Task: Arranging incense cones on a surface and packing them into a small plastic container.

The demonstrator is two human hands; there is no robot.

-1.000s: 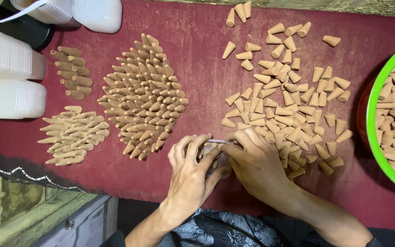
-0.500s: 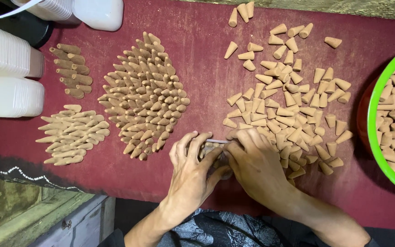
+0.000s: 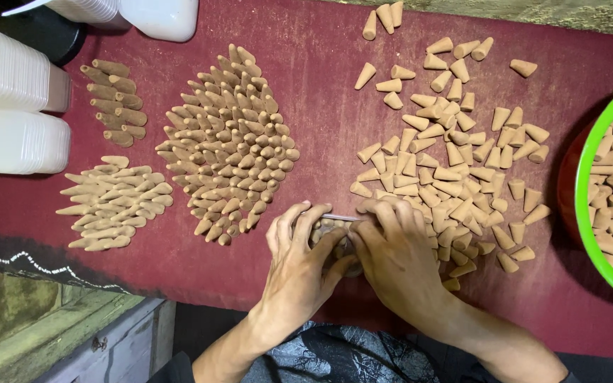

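Both hands cupped together near the front edge of the red cloth [image 3: 321,85], around a small clear container [image 3: 335,228] part-filled with brown cones. Left hand [image 3: 298,261] curled about the container's left side, fingers closed on its wall; right hand [image 3: 397,257] closed against the right side, fingertips over the rim. Container mostly hidden by the fingers; rim visible as a thin pale line running left to right, mouth apparently facing the far edge, though the long axis cannot be told for certain. Judged light and thin-walled, likely to flex under squeeze; best held by the sides, as at present. Cones inside judged dry, light, brittle at the tips; best taken by the thick base. Loose scatter of cones [image 3: 455,163] just right of the hands, toward the right edge, pointing every way. Packed cluster of cones [image 3: 232,142] at the cloth's middle, tips mostly toward the far left. Smaller fanned group [image 3: 111,202] near the left front corner, tips leftward; short row [image 3: 115,103] behind it. White stacked containers [image 3: 12,138] on the left edge. Green-rimmed bowl [image 3: 582,184] of cones at the right edge.
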